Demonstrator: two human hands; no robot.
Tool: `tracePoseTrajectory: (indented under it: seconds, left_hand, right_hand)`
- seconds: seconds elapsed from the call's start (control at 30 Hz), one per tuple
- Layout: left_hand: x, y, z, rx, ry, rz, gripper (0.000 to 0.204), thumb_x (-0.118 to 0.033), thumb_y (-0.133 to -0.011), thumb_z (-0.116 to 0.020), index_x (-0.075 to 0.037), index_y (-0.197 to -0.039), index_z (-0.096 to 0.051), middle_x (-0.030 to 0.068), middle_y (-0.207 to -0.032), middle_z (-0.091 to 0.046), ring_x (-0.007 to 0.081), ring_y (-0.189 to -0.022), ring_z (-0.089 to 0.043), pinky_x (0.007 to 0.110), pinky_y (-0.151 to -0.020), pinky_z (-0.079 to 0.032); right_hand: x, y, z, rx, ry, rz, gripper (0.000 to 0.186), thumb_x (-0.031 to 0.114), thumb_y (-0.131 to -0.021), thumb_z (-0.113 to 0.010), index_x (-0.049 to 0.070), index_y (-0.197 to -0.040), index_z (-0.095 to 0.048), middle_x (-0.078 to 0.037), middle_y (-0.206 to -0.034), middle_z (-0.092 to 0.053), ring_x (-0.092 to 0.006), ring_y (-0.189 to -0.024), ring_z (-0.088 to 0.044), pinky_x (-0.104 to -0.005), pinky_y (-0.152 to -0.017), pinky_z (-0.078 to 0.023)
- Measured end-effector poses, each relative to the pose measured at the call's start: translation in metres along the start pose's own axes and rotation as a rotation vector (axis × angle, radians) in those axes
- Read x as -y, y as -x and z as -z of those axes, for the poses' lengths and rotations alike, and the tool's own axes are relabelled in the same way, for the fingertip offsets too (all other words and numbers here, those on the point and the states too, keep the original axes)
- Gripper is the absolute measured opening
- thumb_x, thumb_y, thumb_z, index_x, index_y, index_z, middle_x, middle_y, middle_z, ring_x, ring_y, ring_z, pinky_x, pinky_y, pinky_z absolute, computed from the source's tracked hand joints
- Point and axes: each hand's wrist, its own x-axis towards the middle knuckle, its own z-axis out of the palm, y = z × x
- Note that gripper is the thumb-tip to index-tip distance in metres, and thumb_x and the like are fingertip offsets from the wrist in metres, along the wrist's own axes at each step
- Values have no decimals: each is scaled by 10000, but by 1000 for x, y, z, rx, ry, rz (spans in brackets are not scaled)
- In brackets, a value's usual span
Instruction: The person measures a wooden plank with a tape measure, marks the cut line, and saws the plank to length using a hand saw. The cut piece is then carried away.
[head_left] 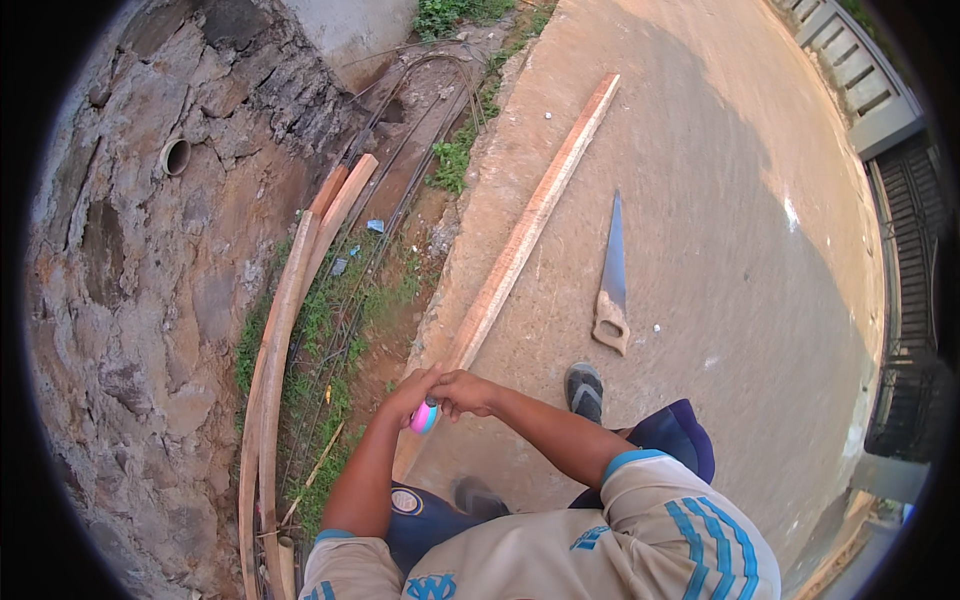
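Note:
My left hand (pixel 407 396) is closed round a small rounded pink and light-blue object (pixel 424 418), which looks like a tape measure. Right against it, my right hand (pixel 467 393) has its fingers curled downward; what they grip, if anything, is hidden. Both hands meet above the near part of a long squared wooden beam (pixel 530 225). This beam lies on the concrete, running from beside my feet to the far middle. A handsaw (pixel 613 270) rests flat to the right of the beam, its wooden handle toward me and its blade pointing away.
More long timbers (pixel 285 300) lie along the grassy strip at left, beside thin metal rods (pixel 385 225). A rough stone wall (pixel 130 270) with a pipe opening (pixel 175 157) rises there. My sandalled foot (pixel 583 390) is near the saw handle. A dark gate (pixel 905 300) stands far right.

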Motion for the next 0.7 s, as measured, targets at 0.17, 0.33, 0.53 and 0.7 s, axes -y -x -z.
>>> tracePoseTrajectory:
  seconds: [0.17, 0.33, 0.53, 0.7]
  left_hand:
    - [-18, 10, -13, 12, 88, 71, 395, -441, -974, -596, -51, -1032, -600, 45, -826, -612, 143, -713, -602, 296, -616, -503]
    - [-3, 27, 18, 87, 34, 160, 329, -373, -957, -637, -49, -997, -594, 71, -835, -640, 164, -678, -637, 328, -610, -558]
    - [4, 30, 14, 266, -2, 45, 254, -275, -982, -597, -23, -967, -623, 70, -851, -656, 151, -685, -630, 315, -649, -542]
    - [-7, 19, -3, 300, 24, 63, 260, -271, -967, -600, -13, -962, -632, 80, -815, -658, 169, -686, -649, 323, -617, -548]
  right_hand:
    - [2, 1, 30, -164, -202, 1, 169, 199, -932, -645, 37, -922, -598, -51, -762, -580, -155, -606, -592, -334, -489, -515]
    - [76, 8, 100, -468, -296, 227, 174, 171, -868, -653, 29, -943, -584, -95, -832, -566, -226, -726, -610, -382, -600, -533]
    - [254, 142, 261, -899, -214, 770, 267, 157, -948, -578, -63, -1099, -558, -147, -986, -577, -297, -892, -625, -470, -782, -544]
    - [223, 133, 247, -1069, -108, 631, 275, 203, -958, -575, -49, -1068, -590, -146, -963, -612, -278, -813, -666, -424, -635, -574]
